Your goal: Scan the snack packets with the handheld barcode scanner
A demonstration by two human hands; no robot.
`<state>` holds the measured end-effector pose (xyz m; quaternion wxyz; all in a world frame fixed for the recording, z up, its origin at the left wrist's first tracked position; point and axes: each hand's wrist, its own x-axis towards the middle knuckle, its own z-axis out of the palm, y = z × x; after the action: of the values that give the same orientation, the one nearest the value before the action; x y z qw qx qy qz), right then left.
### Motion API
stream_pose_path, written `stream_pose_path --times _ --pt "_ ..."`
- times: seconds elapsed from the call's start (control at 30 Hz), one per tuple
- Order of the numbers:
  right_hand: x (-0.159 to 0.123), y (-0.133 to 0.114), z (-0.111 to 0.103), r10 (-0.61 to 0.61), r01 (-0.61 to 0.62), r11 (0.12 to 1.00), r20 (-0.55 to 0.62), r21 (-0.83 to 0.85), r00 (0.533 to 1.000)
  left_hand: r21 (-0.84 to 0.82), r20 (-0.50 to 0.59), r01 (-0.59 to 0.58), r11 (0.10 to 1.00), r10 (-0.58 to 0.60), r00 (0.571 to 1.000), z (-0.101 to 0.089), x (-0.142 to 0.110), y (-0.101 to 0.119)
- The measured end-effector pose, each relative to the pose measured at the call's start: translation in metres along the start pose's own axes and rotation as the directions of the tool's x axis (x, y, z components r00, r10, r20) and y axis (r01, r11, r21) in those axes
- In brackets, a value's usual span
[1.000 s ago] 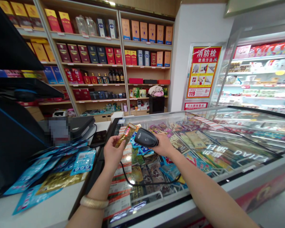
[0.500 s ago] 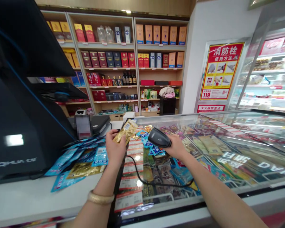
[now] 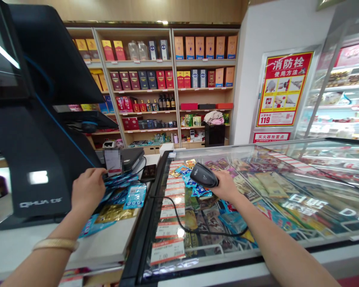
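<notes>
My right hand [image 3: 225,185] grips a black barcode scanner [image 3: 204,175] above the glass freezer top. Its head points left, over a heap of small blue packets [image 3: 194,185] lying on the glass. At the left, my left hand [image 3: 89,188] is beside the dark monitor stand, at the edge of a pile of blue packets [image 3: 135,196]. Its fingers are curled, and whatever they may hold is hidden behind the hand. A gold packet [image 3: 115,214] lies in the pile on the white counter.
The monitor stand [image 3: 38,167] rises at the left. A black cable [image 3: 179,223] loops across the freezer glass [image 3: 275,187]. A dark phone-like object [image 3: 149,172] lies on the counter near the freezer edge. Shelves of boxed bottles [image 3: 164,81] stand behind.
My left hand has moved left from the freezer edge to the packet pile by the stand. The gold packet it held no longer shows in it. The scanner stays nearly where it was.
</notes>
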<state>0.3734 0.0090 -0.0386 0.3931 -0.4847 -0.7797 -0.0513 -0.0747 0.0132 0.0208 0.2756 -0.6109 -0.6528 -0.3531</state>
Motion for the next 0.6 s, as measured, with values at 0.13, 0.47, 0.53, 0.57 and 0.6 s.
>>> stream_pose_path --times 0.13,0.47,0.53,0.57,0.6 --pt "-0.001 0.003 0.000 0.014 -0.014 1.000 0.004 -0.014 1.000 0.112 0.098 -0.051 0.992 0.040 0.994 0.001 -0.010 -0.004" --pt "0.002 0.003 -0.005 0.027 -0.027 1.000 -0.025 0.013 0.999 -0.293 0.013 -0.079 0.953 0.087 0.996 0.019 -0.020 0.090" --pt "0.003 0.004 -0.007 0.044 -0.044 0.999 -0.044 -0.003 0.998 -0.435 0.055 -0.104 0.894 0.142 0.988 0.028 -0.026 0.122" --pt "0.003 0.005 -0.007 0.054 -0.054 0.999 -0.049 -0.004 0.997 -0.493 0.090 -0.107 0.864 0.173 0.981 0.032 -0.030 0.138" --pt "0.003 0.005 -0.007 0.064 -0.064 0.998 -0.052 -0.002 0.997 -0.532 0.132 -0.097 0.841 0.196 0.972 0.037 -0.035 0.153"
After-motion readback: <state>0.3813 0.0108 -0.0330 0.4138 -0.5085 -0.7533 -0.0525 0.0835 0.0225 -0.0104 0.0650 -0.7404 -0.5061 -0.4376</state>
